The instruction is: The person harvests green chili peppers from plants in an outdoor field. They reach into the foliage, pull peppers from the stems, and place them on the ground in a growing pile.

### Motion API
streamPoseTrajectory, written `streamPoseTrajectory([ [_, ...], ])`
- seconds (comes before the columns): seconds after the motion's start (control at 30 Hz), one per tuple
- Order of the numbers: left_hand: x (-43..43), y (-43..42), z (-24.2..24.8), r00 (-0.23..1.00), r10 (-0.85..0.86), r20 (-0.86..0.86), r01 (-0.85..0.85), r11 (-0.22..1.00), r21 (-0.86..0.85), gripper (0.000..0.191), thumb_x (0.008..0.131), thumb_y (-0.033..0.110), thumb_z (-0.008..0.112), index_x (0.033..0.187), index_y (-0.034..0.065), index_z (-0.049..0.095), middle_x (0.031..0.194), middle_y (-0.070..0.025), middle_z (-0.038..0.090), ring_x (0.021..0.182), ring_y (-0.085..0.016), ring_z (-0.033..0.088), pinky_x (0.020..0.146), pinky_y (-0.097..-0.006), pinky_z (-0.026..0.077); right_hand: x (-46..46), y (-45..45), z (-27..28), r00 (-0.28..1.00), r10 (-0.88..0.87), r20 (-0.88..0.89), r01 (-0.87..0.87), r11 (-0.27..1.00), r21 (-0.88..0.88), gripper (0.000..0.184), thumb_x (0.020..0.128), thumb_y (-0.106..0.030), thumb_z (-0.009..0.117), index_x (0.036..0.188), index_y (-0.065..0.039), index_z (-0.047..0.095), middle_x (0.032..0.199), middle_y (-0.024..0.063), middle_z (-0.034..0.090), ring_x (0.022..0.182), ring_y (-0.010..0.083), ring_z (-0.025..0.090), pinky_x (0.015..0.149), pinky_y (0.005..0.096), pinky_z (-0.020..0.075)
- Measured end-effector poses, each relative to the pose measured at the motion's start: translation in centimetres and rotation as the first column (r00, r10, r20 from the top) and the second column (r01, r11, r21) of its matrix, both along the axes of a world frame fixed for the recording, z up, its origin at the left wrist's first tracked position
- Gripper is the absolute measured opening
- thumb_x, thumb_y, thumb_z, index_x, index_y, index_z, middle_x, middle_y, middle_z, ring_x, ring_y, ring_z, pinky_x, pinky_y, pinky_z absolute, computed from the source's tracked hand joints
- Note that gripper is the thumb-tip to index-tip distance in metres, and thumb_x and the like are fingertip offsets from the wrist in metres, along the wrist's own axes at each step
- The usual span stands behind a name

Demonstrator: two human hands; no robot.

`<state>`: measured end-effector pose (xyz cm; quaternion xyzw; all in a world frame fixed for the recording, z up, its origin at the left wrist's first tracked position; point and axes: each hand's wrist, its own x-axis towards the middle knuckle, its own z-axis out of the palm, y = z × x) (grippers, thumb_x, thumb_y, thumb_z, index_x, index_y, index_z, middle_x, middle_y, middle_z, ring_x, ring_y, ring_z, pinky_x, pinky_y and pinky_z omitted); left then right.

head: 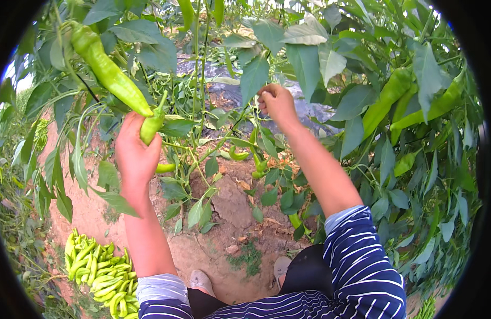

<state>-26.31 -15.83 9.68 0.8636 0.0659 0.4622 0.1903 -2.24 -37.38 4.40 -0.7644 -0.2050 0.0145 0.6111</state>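
My left hand (137,149) is closed around a green pepper (153,123), whose stem points up. Just above that hand, a long green pepper (110,75) hangs from the plant, its tip by my fingers. My right hand (276,104) is raised among the leaves at the centre, its fingers curled beside a drooping leaf (254,79). Whether anything is between those fingers cannot be told. Between the hands stand thin green pepper stems, with a small curved pepper (238,154) low down.
A heap of picked green peppers (106,275) lies on the soil at the lower left. Large peppers (385,101) hang in dense foliage on the right. Dark plastic sheeting (309,109) covers ground behind the stems. My shoes (201,280) stand on bare reddish soil.
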Motion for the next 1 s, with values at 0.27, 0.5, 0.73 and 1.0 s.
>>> streamPoseTrajectory([
  [0.27, 0.5, 0.0, 0.0, 0.999, -0.010, -0.036, 0.006, 0.995, -0.099, 0.039, 0.069, 0.001, 0.061, 0.107, 0.0031, 0.062, 0.110, -0.0137, 0.061, 0.100, -0.029, 0.061, 0.086, -0.0329, 0.047, -3.2, 4.3, -0.6, 0.819, 0.125, 0.560, -0.005, 0.977, -0.211, 0.055, 0.080, -0.001, 0.055, 0.133, -0.003, 0.041, 0.091, 0.0121, 0.058, 0.075, 0.0203, 0.058, 0.071, 0.0341, 0.0481],
  [0.5, 0.5, 1.0, -0.3, 1.000, -0.018, -0.002, 0.018, 0.997, -0.072, 0.039, 0.068, 0.005, 0.063, 0.107, 0.0029, 0.062, 0.113, -0.0144, 0.061, 0.105, -0.030, 0.059, 0.089, -0.0343, 0.047, -4.0, 5.7, -0.4, 0.879, 0.033, 0.475, 0.013, 0.995, -0.095, 0.054, 0.083, -0.002, 0.055, 0.134, 0.001, 0.037, 0.101, 0.0143, 0.059, 0.089, 0.0248, 0.061, 0.081, 0.0332, 0.0491],
  [0.73, 0.1, 0.7, 0.1, 0.997, -0.074, -0.023, 0.070, 0.985, -0.155, 0.037, 0.068, 0.005, 0.063, 0.106, 0.0030, 0.063, 0.115, -0.0142, 0.061, 0.107, -0.030, 0.059, 0.089, -0.0335, 0.047, -5.0, 6.5, -2.0, 0.639, 0.537, -0.550, 0.426, 0.348, 0.835, 0.047, 0.097, -0.036, 0.044, 0.107, 0.010, 0.041, 0.099, 0.0223, 0.053, 0.080, 0.0299, 0.061, 0.062, 0.0294, 0.0583],
  [1.0, 0.0, 0.2, 0.3, 0.997, -0.071, -0.026, 0.068, 0.992, -0.110, 0.039, 0.070, 0.002, 0.061, 0.108, 0.0024, 0.062, 0.114, -0.0144, 0.061, 0.106, -0.030, 0.059, 0.089, -0.0330, 0.046, -0.8, 12.7, -1.4, 0.600, 0.742, -0.298, 0.482, -0.037, 0.875, 0.058, 0.091, -0.048, 0.052, 0.103, 0.009, 0.047, 0.091, 0.0194, 0.060, 0.073, 0.0265, 0.063, 0.062, 0.0309, 0.0573],
])
